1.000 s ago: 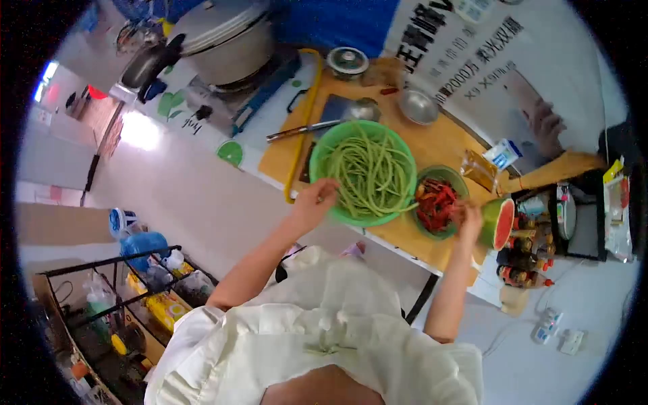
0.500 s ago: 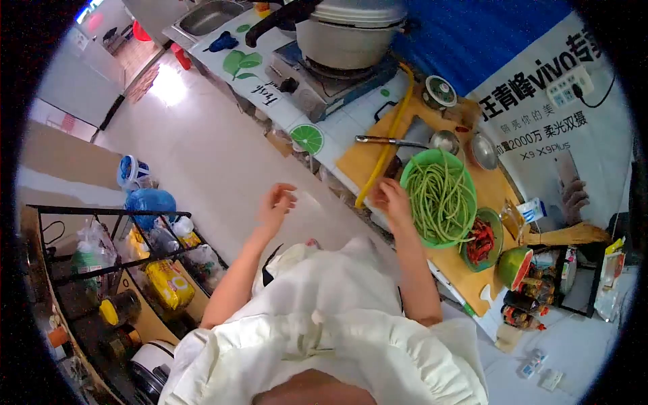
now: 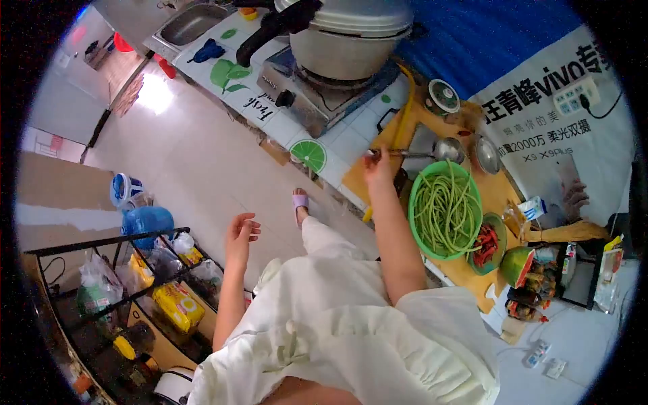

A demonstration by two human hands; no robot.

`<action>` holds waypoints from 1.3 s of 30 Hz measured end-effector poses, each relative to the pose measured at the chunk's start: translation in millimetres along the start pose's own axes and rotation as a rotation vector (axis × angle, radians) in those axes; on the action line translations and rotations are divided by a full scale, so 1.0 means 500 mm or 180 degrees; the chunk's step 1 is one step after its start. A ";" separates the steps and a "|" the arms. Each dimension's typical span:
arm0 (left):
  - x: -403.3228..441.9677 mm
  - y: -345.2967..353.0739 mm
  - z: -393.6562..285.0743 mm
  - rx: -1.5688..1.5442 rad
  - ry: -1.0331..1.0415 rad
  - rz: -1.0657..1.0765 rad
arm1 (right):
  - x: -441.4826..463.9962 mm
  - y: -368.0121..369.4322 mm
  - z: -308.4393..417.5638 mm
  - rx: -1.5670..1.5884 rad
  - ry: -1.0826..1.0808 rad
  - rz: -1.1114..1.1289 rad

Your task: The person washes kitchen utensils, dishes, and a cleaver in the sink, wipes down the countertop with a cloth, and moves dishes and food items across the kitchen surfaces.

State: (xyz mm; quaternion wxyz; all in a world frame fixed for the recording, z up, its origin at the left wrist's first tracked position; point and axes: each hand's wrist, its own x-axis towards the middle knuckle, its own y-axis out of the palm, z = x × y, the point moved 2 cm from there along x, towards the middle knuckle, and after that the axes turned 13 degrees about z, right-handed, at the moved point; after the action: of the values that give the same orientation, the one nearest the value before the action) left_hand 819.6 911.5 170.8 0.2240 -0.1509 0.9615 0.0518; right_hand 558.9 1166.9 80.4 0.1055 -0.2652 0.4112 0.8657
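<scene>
Now, beginning from the left, the black rack (image 3: 101, 244) stands on the same side as half a second ago. Beside it, the left hand (image 3: 241, 235) has come a little closer to the rack. This hand is empty; its fingers are loosely bent and apart, and the forearm points forward above the floor. Further right, one foot in a purple slipper (image 3: 301, 200) has moved out well in front of the white clothes, where before it was almost covered.

Next, the right hand (image 3: 378, 165) shows the main change: earlier it was bent near the yellow hose (image 3: 408, 108), and now it grasps the handle end of the ladle (image 3: 447, 150). The right arm is stretched forward, with the fingers closed around the handle. The ladle lies above the wooden board on the tabletop (image 3: 341, 145), its bowl just behind the green basin (image 3: 413, 226). The long beans (image 3: 445, 209) remain in this basin, and the red peppers (image 3: 484, 244) remain in the bowl beside it.
</scene>
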 end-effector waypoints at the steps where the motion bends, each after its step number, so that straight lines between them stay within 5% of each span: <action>1: 0.014 -0.015 -0.001 -0.0003 -0.0049 -0.0039 | -0.007 0.016 0.008 -0.0141 -0.0186 -0.0137; 3: 0.048 -0.039 -0.012 0.0047 -0.0089 -0.0065 | 0.049 -0.025 0.032 -0.0443 -0.0595 -0.0483; 7: 0.117 -0.084 -0.054 0.0080 -0.0024 -0.0175 | -0.079 0.139 0.109 -0.0108 -0.1104 0.0303; 9: 0.158 -0.105 -0.075 0.0251 0.0103 0.0100 | -0.130 0.223 0.110 0.0007 -0.1394 0.0141; 10: 0.183 -0.114 -0.088 0.0266 0.0096 0.0153 | -0.147 0.232 0.109 -0.1955 -0.2625 0.0239; 12: 0.224 -0.113 -0.153 0.0308 0.0193 0.0080 | -0.186 0.275 0.088 -0.3903 -0.3805 0.0384; 14: 0.260 -0.109 -0.225 0.0267 0.0462 -0.0010 | -0.228 0.357 0.078 -0.0680 -0.1211 0.1202; 15: 0.272 -0.109 -0.263 0.0293 0.0477 -0.0092 | -0.243 0.395 0.086 -0.0645 -0.1153 0.1259; 16: 0.280 -0.108 -0.306 0.0156 0.0745 -0.0068 | -0.260 0.443 0.091 -0.1184 -0.1247 0.2343; 18: 0.284 -0.111 -0.379 0.0046 0.1105 -0.0092 | -0.270 0.477 0.048 -0.0605 -0.0211 0.2076; 20: 0.287 -0.133 -0.412 -0.0034 0.1379 -0.0020 | -0.280 0.528 -0.009 -0.0718 0.0080 0.2356; 22: 0.280 -0.146 -0.435 -0.0241 0.1791 0.0069 | -0.286 0.605 -0.035 -0.2463 -0.0240 0.4319; 25: 0.302 -0.194 -0.407 -0.0630 0.1676 -0.0147 | -0.258 0.666 -0.158 -0.2885 0.0509 0.5012; 29: 0.371 -0.272 -0.335 -0.1129 0.0635 0.0087 | -0.194 0.716 -0.316 -0.2056 0.1969 0.4664; 31: 0.401 -0.319 -0.303 -0.0441 0.0338 -0.0219 | -0.140 0.722 -0.382 -0.1899 0.2147 0.4367; 34: 0.465 -0.403 -0.280 -0.0379 -0.0337 0.0016 | -0.048 0.728 -0.455 -0.1960 0.2153 0.3683; 39: 0.591 -0.572 -0.292 -0.0405 -0.0234 0.0462 | 0.126 0.730 -0.571 -0.1933 0.1277 0.2815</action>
State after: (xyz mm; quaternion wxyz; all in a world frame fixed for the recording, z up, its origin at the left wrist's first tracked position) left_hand 596.2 536.7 160.3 0.2448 -0.0928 0.9557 0.1344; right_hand 466.3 711.8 136.7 -0.4277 -0.2455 0.2278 0.8396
